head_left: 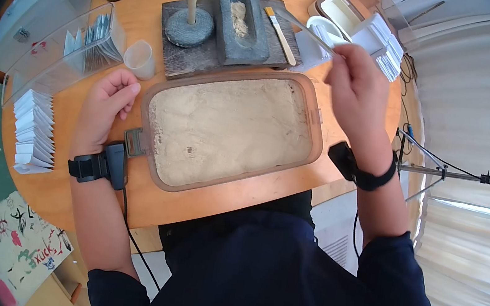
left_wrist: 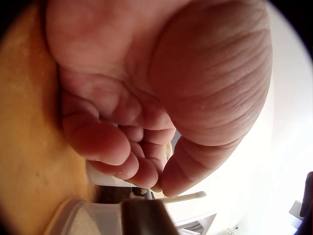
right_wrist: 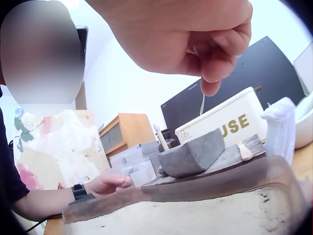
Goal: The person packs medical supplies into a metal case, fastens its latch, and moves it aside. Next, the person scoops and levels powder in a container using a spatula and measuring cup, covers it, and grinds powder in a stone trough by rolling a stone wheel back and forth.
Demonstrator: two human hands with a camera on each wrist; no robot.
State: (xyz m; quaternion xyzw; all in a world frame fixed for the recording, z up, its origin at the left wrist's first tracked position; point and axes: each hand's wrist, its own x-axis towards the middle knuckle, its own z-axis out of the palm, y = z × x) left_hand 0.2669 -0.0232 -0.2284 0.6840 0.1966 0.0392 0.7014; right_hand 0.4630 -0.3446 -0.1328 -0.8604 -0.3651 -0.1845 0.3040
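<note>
Pale curtains [head_left: 488, 118] hang right of a rounded wooden table [head_left: 67, 128] — right hand [head_left: 360, 88] pinches a thin tool [head_left: 309, 32], left hand [head_left: 109, 97] rests loosely curled beside the powder-filled tub [head_left: 315, 131].

The table [head_left: 55, 186] before me

At the near side lay a tray [head_left: 317, 135] of powder [head_left: 223, 131]. Behind it, a board [head_left: 176, 65] bore, left to right, a disc [head_left: 189, 31], a trough [head_left: 246, 54] and a brush [head_left: 281, 37]. A cup [head_left: 140, 60] stood between my left hand [head_left: 107, 99] and the board.
</note>
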